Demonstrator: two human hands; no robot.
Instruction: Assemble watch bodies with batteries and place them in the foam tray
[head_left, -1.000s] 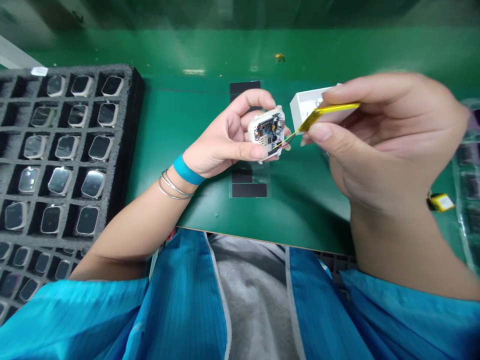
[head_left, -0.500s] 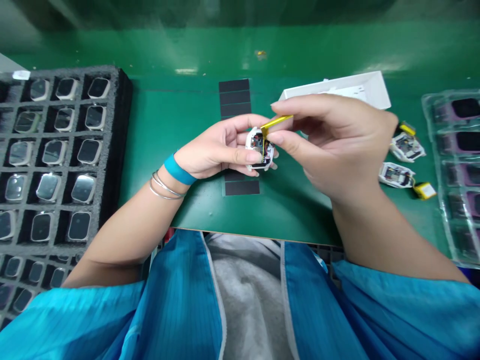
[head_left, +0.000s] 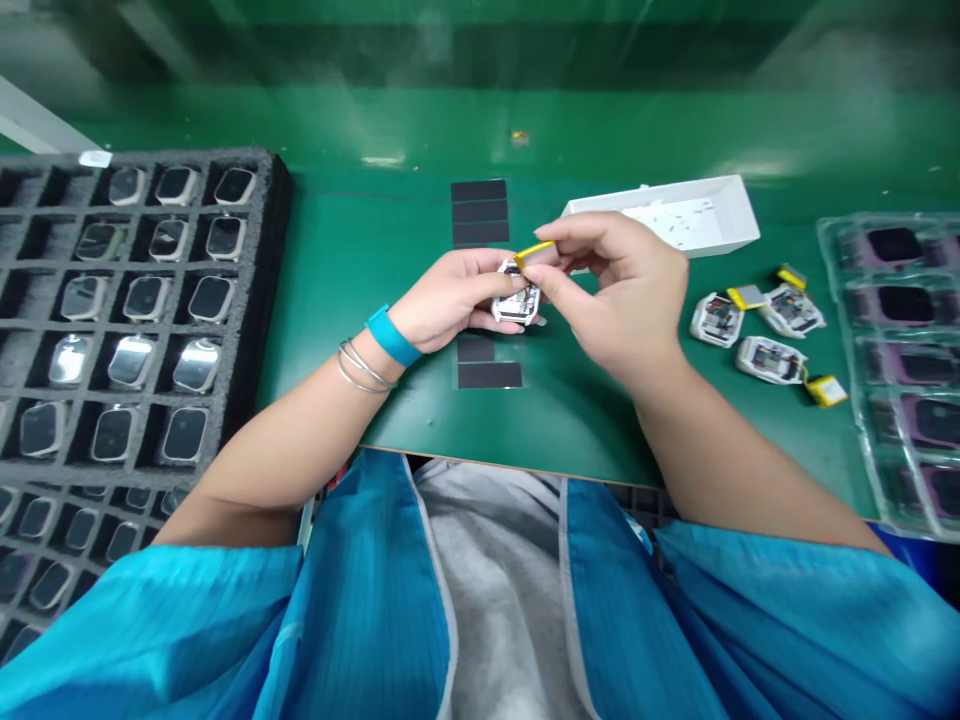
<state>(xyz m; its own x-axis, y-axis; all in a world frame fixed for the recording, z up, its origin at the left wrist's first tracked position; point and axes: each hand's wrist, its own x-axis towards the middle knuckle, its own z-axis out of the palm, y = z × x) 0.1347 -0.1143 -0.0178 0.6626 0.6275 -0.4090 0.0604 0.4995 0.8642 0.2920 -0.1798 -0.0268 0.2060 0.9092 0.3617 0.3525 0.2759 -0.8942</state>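
Right hand (head_left: 619, 300) now clear of white tray (head_left: 720, 240); green mat (head_left: 570, 420), probably antistatic.

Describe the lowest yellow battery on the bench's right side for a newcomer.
At the right end of the green bench, three opened white watch modules lie left of a clear plastic tray. Of three small yellow batteries among them, the lowest yellow battery lies frontmost, off the lower right edge of the bottom module.

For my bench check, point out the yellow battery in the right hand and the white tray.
Yellow battery (head_left: 534, 251), head view, on its middle.
White tray (head_left: 740, 213), head view, on its right-hand rim.
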